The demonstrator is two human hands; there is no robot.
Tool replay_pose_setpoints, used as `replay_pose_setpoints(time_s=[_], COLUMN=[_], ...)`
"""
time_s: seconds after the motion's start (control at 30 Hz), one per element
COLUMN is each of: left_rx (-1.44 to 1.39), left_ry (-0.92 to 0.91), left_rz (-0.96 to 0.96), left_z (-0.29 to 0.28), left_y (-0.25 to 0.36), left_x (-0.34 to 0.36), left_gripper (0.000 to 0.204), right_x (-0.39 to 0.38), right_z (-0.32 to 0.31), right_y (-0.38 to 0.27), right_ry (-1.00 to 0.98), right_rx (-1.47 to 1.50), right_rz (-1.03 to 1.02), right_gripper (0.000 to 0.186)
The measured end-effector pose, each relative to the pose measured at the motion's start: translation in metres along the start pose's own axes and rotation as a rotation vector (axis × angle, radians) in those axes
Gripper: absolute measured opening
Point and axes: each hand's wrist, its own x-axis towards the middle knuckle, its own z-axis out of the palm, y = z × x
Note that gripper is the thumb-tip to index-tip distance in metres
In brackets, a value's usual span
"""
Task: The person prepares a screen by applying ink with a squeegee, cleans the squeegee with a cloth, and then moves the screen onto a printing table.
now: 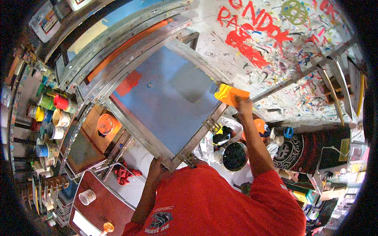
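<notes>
In front of me lies a screen printing frame with metal sides and a blue-grey mesh. The mesh carries a red patch at its left and a darker grey patch toward its right. My right hand grips a flat orange scraper streaked with yellow, held over the frame's right corner. At the near corner my left hand is closed on the frame's edge, its fingers partly hidden. Metal hinge clamps sit along the frame's near right side.
Several paint tubs crowd a shelf at the left. Stacked frames stand beyond. A dark bucket is on the floor beside my right arm. A paint-splattered wall rises at the right. A plastic cup stands on a dark red table.
</notes>
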Motion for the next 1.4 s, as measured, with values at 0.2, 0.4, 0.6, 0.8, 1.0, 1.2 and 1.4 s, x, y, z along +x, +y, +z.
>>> replay_pose_setpoints(time_s=[0.2,0.4,0.6,0.8,1.0,1.2,1.4], left_rx=[-0.047,0.222,-0.522,-0.428,-0.373,-0.436,-0.156], left_ry=[-0.048,-0.289,-0.003,0.017,0.033,0.089,0.037], left_rz=[-0.082,0.369,-0.266,-0.196,-0.205,-0.228,-0.09], left_z=[-0.017,-0.043,-0.018,-0.021,-0.022,-0.015,-0.017], left_y=[-0.008,-0.049,0.002,-0.007,-0.003,0.002,-0.005], left_x=[0.009,0.02,0.005,0.011,0.008,0.006,0.007], left_gripper=[0.044,0.048,0.048,0.044,0.041,0.046,0.046], right_x=[0.021,0.032,0.049,0.065,0.078,0.109,0.119], right_z=[0.022,0.05,0.092,0.126,0.154,0.176,0.202], right_y=[0.02,0.008,-0.013,-0.034,-0.049,-0.05,-0.055], right_ry=[0.102,0.119,0.189,0.098,0.069,-0.044,-0.118], right_rx=[-0.263,-0.799,-0.856,-0.949,-0.982,-1.079,-0.787], right_rz=[-0.118,-0.475,-0.277,-0.281,-0.331,-0.54,-0.501], right_gripper=[0.014,0.026,0.026,0.028,0.026,0.025,0.023])
